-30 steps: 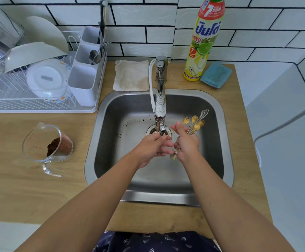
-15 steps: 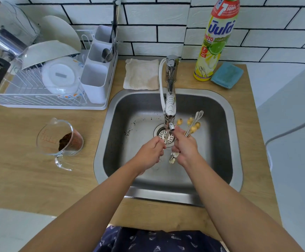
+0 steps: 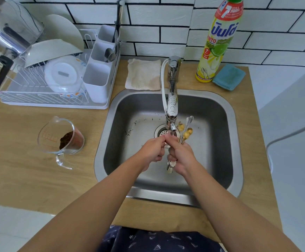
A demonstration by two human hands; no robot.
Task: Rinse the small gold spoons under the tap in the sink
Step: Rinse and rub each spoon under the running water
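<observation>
Here, left to right: a rack (image 3: 44,99) and jug (image 3: 61,138) crowd the desk (image 3: 20,170) beside the sink (image 3: 219,110), whose right half lies open. Over the drain, the left hand (image 3: 152,151) curls its fingers against the right's under the tap (image 3: 171,106). The right hand (image 3: 181,156) clamps the spoons (image 3: 185,130), bowls fanning past its grip toward the far wall, handle ends below the fist.
</observation>
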